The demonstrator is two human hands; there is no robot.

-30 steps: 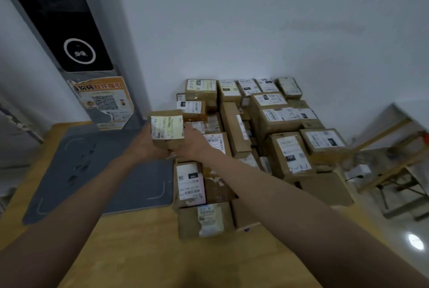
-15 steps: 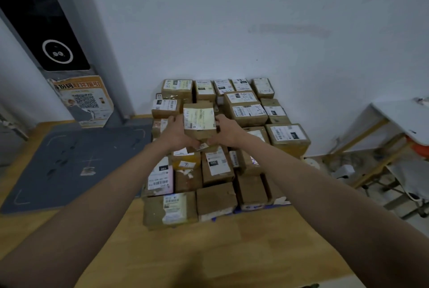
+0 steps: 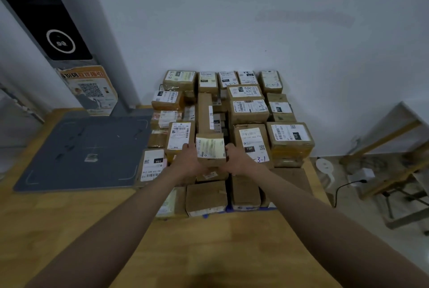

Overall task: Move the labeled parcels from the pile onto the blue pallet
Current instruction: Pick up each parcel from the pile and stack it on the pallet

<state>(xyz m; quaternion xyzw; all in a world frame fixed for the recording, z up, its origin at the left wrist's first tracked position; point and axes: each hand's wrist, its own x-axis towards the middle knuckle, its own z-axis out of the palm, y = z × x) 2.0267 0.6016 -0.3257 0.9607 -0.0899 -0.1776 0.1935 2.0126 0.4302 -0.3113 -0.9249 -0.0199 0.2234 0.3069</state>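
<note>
A small brown parcel (image 3: 210,151) with a pale yellow label sits between my two hands, over the middle of a stack of labeled cardboard parcels (image 3: 250,111). My left hand (image 3: 188,160) presses its left side and my right hand (image 3: 235,159) presses its right side. The stack rests against the white wall. Only a thin blue edge of the pallet (image 3: 228,210) shows under the front boxes. A long narrow box (image 3: 205,113) lies just behind the held parcel.
A grey mat (image 3: 81,150) lies on the wooden table (image 3: 92,229) left of the stack. A black-screened kiosk (image 3: 48,20) with an orange QR poster (image 3: 89,89) stands at the back left. Wooden frames (image 3: 390,162), cables and a white round device (image 3: 325,164) are on the floor at right.
Both hands carried the small parcel from over the grey mat rightward and lowered it onto the middle of the stack. The view swung right with it.
</note>
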